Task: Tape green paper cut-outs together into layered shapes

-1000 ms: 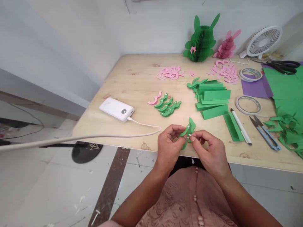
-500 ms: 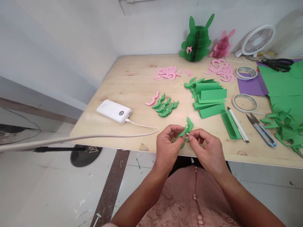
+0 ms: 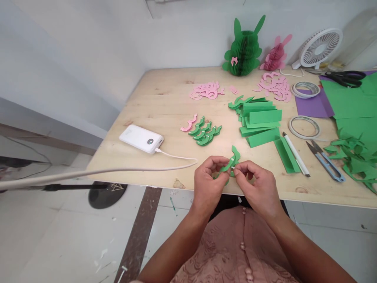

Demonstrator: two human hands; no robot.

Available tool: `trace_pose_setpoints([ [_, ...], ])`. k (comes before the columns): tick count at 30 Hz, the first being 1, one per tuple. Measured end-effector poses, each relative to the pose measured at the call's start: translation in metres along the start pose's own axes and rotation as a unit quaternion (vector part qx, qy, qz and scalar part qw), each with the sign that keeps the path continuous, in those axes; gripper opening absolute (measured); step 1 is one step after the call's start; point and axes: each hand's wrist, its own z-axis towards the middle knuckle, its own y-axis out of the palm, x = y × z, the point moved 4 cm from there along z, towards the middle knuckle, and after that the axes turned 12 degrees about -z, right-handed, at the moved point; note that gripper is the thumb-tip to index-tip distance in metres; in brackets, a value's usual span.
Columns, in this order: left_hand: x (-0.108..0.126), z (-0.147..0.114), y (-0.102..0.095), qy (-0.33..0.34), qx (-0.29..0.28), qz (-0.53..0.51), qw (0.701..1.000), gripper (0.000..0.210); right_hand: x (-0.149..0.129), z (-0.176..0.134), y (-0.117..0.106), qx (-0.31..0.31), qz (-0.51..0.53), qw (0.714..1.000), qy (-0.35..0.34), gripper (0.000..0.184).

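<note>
Near the table's front edge, my left hand (image 3: pixel 209 182) pinches a wavy green paper cutout (image 3: pixel 235 154) that has small white tape patches on it. My right hand (image 3: pixel 257 184) is closed at the cutout's right side, thumb and finger pinching a small white piece of tape (image 3: pixel 233 168) against it. Beyond my hands lie several matching green cutouts (image 3: pixel 206 133) with white patches, beside one pink wavy cutout (image 3: pixel 189 123). To the right is a heap of folded green paper strips (image 3: pixel 262 118).
A white power bank (image 3: pixel 141 138) with a cable lies left. Right are a white pen (image 3: pixel 295 154), blue thread snips (image 3: pixel 325 162), tape rolls (image 3: pixel 304 127), green scraps (image 3: pixel 357 159) and black scissors (image 3: pixel 346 78). Behind stand a green paper rabbit (image 3: pixel 244 55), a pink one (image 3: pixel 276 57) and a fan (image 3: pixel 321 49).
Both hands stay in nearly the same place with the green cutout between them. The view has shifted very slightly; the things on the table have not moved.
</note>
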Motion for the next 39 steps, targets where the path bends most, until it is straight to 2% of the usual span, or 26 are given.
trace_pose_setpoints([
  [39, -0.0005, -0.0023, -0.0006, 0.015, -0.005, -0.002, 1.0, 0.015, -0.0023, -0.0035, 0.0046, 0.036, -0.023, 0.999, -0.012, 0.012],
])
